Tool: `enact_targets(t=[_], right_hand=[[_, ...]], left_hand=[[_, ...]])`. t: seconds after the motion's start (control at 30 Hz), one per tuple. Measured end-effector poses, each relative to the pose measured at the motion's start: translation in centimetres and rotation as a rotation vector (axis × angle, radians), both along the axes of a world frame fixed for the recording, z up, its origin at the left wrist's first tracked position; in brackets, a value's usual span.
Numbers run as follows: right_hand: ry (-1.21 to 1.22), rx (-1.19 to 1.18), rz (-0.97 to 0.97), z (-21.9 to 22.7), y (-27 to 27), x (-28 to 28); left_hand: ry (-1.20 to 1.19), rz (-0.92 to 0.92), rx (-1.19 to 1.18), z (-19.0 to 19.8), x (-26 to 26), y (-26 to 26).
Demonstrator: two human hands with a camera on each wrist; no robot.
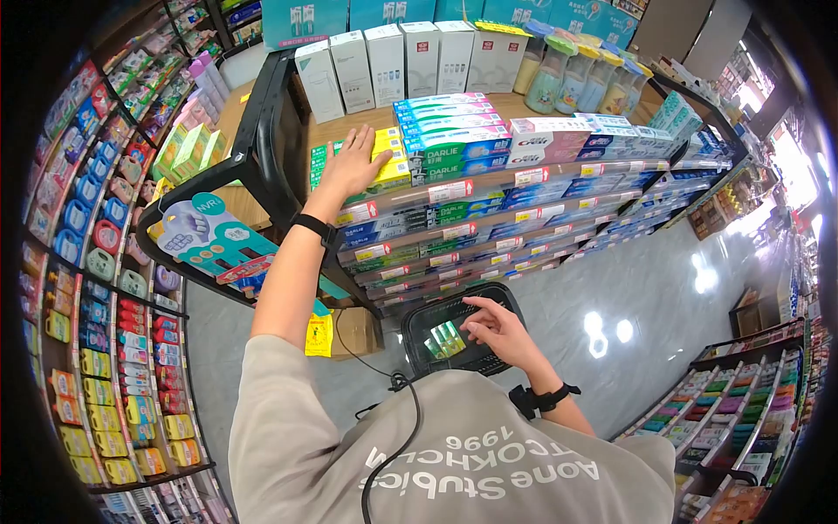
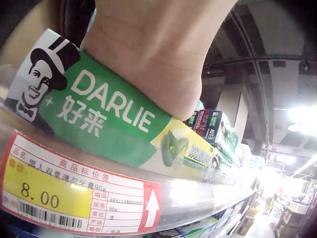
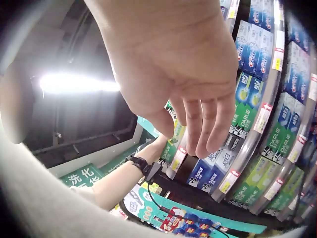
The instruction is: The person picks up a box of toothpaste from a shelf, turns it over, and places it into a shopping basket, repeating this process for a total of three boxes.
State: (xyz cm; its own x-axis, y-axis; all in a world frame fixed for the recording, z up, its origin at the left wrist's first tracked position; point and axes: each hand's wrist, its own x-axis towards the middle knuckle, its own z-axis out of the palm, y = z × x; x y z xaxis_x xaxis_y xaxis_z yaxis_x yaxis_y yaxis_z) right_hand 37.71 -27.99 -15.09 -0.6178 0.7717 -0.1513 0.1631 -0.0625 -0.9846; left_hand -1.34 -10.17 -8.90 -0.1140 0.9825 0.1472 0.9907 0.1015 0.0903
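Note:
My left hand (image 1: 351,166) lies flat, fingers fairly straight, on green and yellow toothpaste boxes (image 1: 392,169) at the left end of the top shelf. In the left wrist view the heel of that hand sits at the upper edge of a green DARLIE toothpaste box (image 2: 99,106), just behind an 8.00 price tag (image 2: 74,191). My right hand (image 1: 499,334) hovers over the right side of a black shopping basket (image 1: 414,316), fingers loosely bent and holding nothing, as the right wrist view also shows. Inside the basket lie several green and white boxes (image 1: 447,339).
Blue-and-white toothpaste boxes (image 1: 458,118) are stacked right of my left hand, with white cartons (image 1: 384,65) and lidded bottles (image 1: 550,79) behind. A black shelf post (image 1: 271,131) stands left of my forearm. A cardboard box (image 1: 360,332) is on the floor beside the basket.

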Motion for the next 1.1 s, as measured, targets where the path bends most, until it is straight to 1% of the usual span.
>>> enact_targets(t=[0.33, 0.43, 0.7, 1.1], right_hand=[[-0.053, -0.001, -0.007, -0.6, -0.1, 0.1], [-0.049, 0.004, -0.013, -1.0, -0.1, 0.2], [-0.039, 0.004, -0.012, -1.5, 0.3, 0.4], [-0.055, 0.016, -0.005, -1.2, 0.5, 0.4]], left_hand=[[-0.033, -0.005, 0.065, 0.0, 0.2, -0.2], [-0.025, -0.008, 0.047, 0.4, 0.3, -0.4], [0.007, -0.024, 0.103, 0.4, 0.4, -0.6], [0.003, -0.021, 0.115, 0.7, 0.7, -0.9]])
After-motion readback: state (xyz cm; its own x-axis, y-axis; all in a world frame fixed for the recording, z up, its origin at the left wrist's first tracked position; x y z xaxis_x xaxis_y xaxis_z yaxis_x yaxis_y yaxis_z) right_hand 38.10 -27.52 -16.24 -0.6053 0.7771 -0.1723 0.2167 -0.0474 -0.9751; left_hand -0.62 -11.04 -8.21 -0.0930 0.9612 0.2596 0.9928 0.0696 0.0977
